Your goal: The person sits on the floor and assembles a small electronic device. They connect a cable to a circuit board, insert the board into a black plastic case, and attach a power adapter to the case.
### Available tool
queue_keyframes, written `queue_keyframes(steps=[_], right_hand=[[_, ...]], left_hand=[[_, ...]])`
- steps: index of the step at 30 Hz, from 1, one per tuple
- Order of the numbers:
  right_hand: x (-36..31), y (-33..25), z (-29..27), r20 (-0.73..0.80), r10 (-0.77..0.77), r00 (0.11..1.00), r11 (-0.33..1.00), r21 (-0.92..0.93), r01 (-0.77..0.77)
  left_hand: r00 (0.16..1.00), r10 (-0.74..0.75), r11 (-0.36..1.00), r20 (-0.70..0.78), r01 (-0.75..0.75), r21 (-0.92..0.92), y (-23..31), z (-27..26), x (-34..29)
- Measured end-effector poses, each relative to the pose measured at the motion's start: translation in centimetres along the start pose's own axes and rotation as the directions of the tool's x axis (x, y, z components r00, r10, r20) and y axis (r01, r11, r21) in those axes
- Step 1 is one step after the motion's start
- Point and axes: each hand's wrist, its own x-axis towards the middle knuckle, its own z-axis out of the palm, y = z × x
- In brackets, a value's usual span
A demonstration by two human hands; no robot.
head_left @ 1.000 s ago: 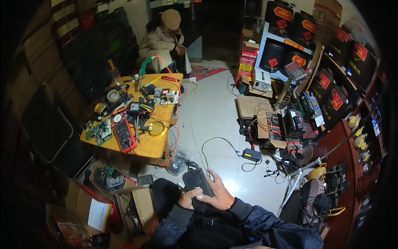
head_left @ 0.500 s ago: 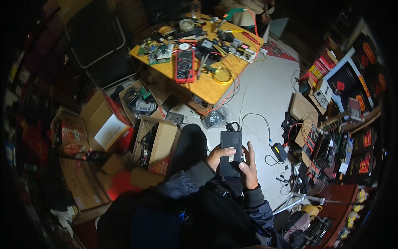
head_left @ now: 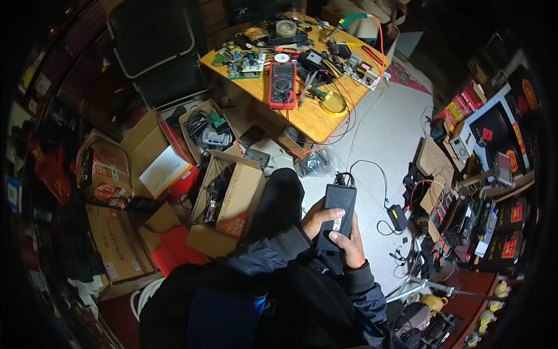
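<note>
A black power adapter [head_left: 340,200], a long brick with a cable at its far end, is held above my lap. My left hand [head_left: 318,222] grips its left side, thumb across the top face. On the right side my right hand [head_left: 352,249] closes round it, with its thumb on the near part of the top. The fingers beneath the adapter are hidden. A small pale label shows between the two thumbs. From the far end a thin black cord [head_left: 372,163] runs over the floor toward a smaller black adapter [head_left: 397,218] with a yellow label.
Ahead, a wooden table [head_left: 311,125] carries a red multimeter [head_left: 283,86], circuit boards and tools. Open cardboard boxes [head_left: 244,192] with cables stand at left. A clear plastic bag [head_left: 317,161] lies under the table's near corner. Boxes and electronics crowd the right; another person sits beyond the table.
My right hand's raised fingers have folded in round the adapter. The adapter is tilted a little more, its top leaning right. The whole view has shifted, moving surroundings rightward.
</note>
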Motion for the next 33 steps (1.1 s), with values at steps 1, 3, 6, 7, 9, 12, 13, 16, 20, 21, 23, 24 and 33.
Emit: queue_keyframes(steps=[1, 3, 6, 7, 9, 12, 13, 16, 20, 21, 23, 24, 33], right_hand=[[0.0, -0.1, 0.1, -0.019, 0.039, 0.999, 0.999, -0.021, -0.039], [0.0, -0.2, 0.4, -0.019, 0.041, 0.999, 0.999, -0.033, -0.042], [0.0, -0.1, 0.7, -0.062, 0.112, 0.992, 0.993, 0.03, -0.11], [0.0, -0.1, 0.8, -0.056, 0.099, 0.993, 0.993, 0.065, -0.096], [0.1, -0.1, 0.5, -0.057, 0.164, 0.985, 0.983, 0.094, -0.158], [0.0, -0.1, -0.2, -0.052, 0.201, 0.978, 0.969, 0.156, -0.191], [0.0, 0.0, -0.4, -0.041, 0.196, 0.98, 0.965, 0.186, -0.185], [-0.2, 0.4, -0.1, -0.123, 0.168, 0.978, 0.964, 0.227, -0.137], [-0.5, 0.6, 0.3, -0.155, 0.094, 0.983, 0.886, 0.463, -0.012], [-0.6, 0.5, 0.1, -0.142, 0.074, 0.987, 0.87, 0.492, 0.006], [-0.8, 0.3, -0.7, -0.185, 0.02, 0.982, 0.851, 0.519, 0.08], [-1.0, 0.1, -1.4, -0.202, 0.009, 0.979, 0.856, 0.508, 0.097], [-1.5, 0.2, -3.3, -0.286, 0.027, 0.958, 0.871, 0.478, 0.118]], left_hand=[[1.0, 0.005, 1.0, 0.014, -0.005, -0.013, 0.1, -0.2, -0.2], [0.999, -0.044, 0.998, 0.021, 0.044, -0.033, 0.2, -0.5, -0.4], [0.999, -0.014, 1.0, 0.038, 0.014, -0.005, 0.1, -0.8, -0.5], [0.999, -0.031, 0.998, 0.024, 0.029, 0.051, 0.1, -0.9, -0.5], [1.0, 0.002, 0.988, 0.019, -0.005, 0.153, 0.3, -0.8, -0.5], [0.996, 0.038, 0.909, 0.083, -0.068, 0.41, 0.9, -0.5, -0.1], [0.992, 0.066, 0.852, 0.104, -0.11, 0.512, 1.1, -0.5, 0.2], [0.98, 0.063, 0.806, 0.189, -0.161, 0.569, 1.9, -0.9, 0.9], [0.971, 0.049, 0.734, 0.232, -0.192, 0.651, 3.6, -2.0, 2.0], [0.979, 0.061, 0.692, 0.197, -0.183, 0.699, 4.9, -2.6, 2.5], [0.976, 0.213, 0.847, 0.042, -0.206, 0.49, 8.4, -4.0, 3.4], [0.876, 0.479, 0.728, 0.05, -0.429, 0.536, 11.0, -4.8, 4.9], [0.825, 0.555, -0.365, -0.106, 0.356, 0.861, 28.7, -12.7, 17.9]])
